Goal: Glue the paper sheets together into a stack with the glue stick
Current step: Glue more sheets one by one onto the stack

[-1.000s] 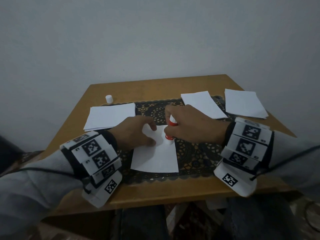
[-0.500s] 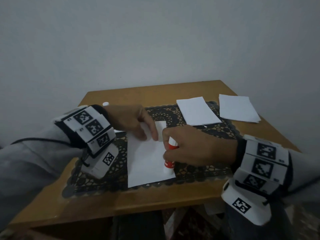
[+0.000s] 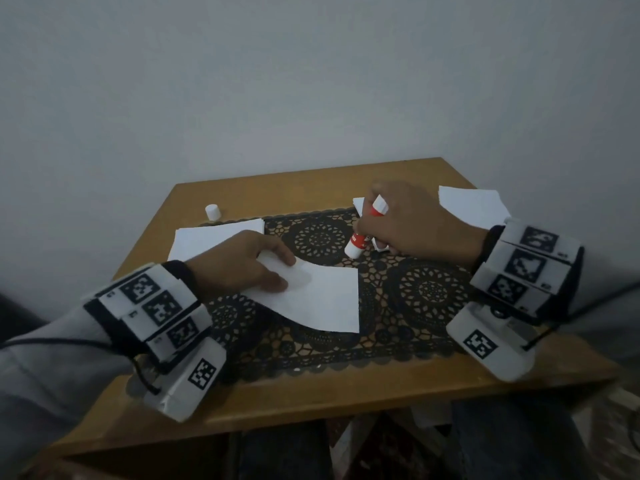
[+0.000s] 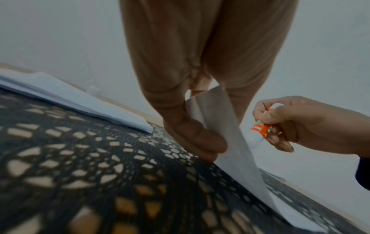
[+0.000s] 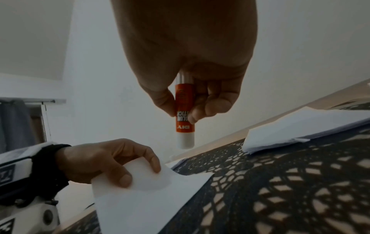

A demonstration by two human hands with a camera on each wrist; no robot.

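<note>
The orange-and-white plastic glue stick (image 3: 365,227) sits right of centre in the head view, tilted, gripped by the curled fingers of the right hand (image 3: 412,223) above the black lace mat (image 3: 415,292). At centre, the left hand (image 3: 242,265) pinches a white paper sheet (image 3: 318,299), its held edge lifted. Paper stacks (image 3: 207,239) lie on the wooden worktop (image 3: 277,188) at left and upper right; a white cap (image 3: 212,212) stands upper left.
</note>
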